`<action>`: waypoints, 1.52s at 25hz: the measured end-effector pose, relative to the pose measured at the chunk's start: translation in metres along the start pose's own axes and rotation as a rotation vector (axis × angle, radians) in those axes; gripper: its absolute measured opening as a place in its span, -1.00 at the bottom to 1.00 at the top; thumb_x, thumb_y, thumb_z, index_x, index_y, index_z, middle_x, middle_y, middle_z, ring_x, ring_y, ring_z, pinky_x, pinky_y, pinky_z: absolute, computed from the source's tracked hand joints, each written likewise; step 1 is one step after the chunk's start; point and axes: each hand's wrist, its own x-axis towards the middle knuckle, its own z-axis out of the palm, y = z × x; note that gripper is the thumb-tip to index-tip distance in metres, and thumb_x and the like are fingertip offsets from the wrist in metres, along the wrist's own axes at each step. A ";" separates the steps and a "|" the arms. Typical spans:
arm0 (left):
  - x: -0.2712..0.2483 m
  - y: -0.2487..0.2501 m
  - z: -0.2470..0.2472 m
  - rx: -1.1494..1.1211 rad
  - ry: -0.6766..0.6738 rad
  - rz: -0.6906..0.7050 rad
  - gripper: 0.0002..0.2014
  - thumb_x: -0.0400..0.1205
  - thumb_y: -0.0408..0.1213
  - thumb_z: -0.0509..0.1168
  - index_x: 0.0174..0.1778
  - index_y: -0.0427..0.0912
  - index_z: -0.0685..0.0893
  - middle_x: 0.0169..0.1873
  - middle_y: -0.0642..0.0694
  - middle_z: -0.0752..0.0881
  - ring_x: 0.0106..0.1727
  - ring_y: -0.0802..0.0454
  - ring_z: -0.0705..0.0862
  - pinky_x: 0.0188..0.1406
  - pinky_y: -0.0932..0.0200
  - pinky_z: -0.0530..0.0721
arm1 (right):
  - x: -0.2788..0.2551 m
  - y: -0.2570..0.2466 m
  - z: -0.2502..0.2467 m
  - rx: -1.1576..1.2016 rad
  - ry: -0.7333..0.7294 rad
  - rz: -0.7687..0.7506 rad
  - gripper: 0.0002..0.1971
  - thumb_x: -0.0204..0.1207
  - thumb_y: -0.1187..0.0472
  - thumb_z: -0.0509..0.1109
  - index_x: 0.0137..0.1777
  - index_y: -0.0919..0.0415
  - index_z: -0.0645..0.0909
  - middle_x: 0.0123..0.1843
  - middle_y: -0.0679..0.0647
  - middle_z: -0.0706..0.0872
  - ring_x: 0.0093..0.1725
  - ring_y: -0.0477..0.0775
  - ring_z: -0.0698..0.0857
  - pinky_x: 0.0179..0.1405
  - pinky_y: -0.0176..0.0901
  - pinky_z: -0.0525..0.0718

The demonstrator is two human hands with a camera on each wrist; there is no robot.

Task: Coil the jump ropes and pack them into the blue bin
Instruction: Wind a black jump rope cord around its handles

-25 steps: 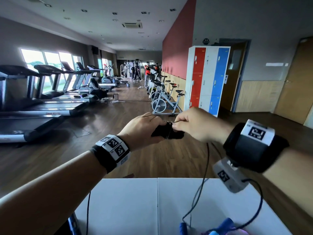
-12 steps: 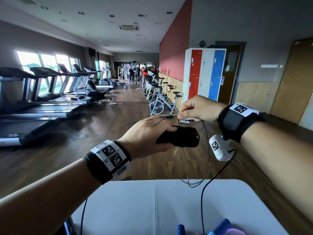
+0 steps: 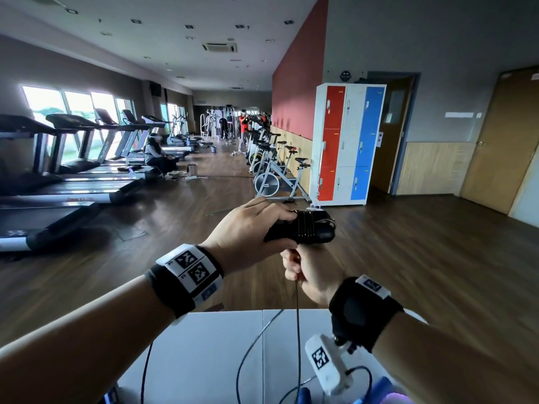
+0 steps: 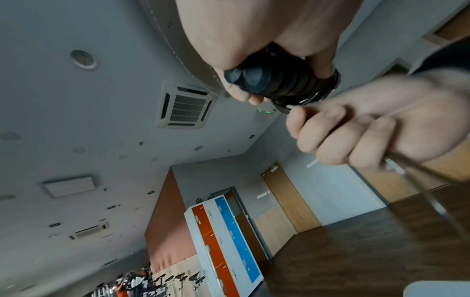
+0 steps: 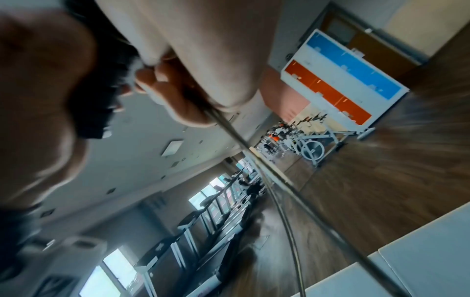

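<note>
My left hand (image 3: pixel 256 225) grips the black jump rope handles (image 3: pixel 303 228), held out level over the floor, with several turns of thin cable wound round them. In the left wrist view the handles (image 4: pixel 274 82) sit in that hand's curled fingers. Just below them my right hand (image 3: pixel 309 272) is a fist round the cable (image 3: pixel 297 330), which hangs down to the white table (image 3: pixel 204 360). The right wrist view shows the cable (image 5: pixel 254 154) running out of the fist. The blue bin is not in view.
Blue jump rope handles (image 3: pixel 304 396) and a pink thing (image 3: pixel 393 399) lie at the table's near edge. A wooden floor lies beyond the table, with treadmills (image 3: pixel 58 199) at left, exercise bikes (image 3: pixel 271 182) and red, white and blue lockers (image 3: pixel 347 144) ahead.
My right hand has swung from above the handles down to below them, drawing the cable round. More turns lie on the handles. The left hand stays put.
</note>
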 end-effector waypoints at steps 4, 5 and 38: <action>-0.005 -0.013 0.004 0.050 0.003 -0.051 -0.53 0.59 0.10 0.43 0.23 -0.20 0.74 0.06 -0.04 0.80 0.08 -0.01 0.62 0.16 0.24 0.54 | -0.013 0.004 0.000 -0.070 -0.031 -0.087 -0.85 0.56 0.22 0.33 -0.23 0.22 0.52 -0.34 0.07 0.54 -0.55 -0.09 0.27 -0.57 -0.21 0.10; -0.006 -0.015 0.005 0.071 0.009 -0.052 -0.53 0.59 0.11 0.44 0.25 -0.18 0.74 0.09 -0.02 0.80 0.09 -0.01 0.63 0.17 0.19 0.57 | -0.015 0.000 -0.001 -0.035 -0.051 -0.057 -0.82 0.52 0.12 0.30 -0.23 0.21 0.53 -0.34 0.06 0.53 -0.56 -0.10 0.27 -0.56 -0.20 0.06; -0.019 -0.041 0.015 0.339 -0.202 0.031 -0.42 0.62 0.23 0.22 0.23 -0.24 0.71 -0.04 -0.14 0.76 -0.02 -0.14 0.71 -0.06 -0.03 0.74 | -0.011 -0.112 -0.007 -1.318 -0.203 -0.218 -0.78 0.62 0.07 0.41 -0.23 0.07 0.76 -0.29 0.10 0.81 -0.35 0.01 0.67 -0.24 -0.02 0.62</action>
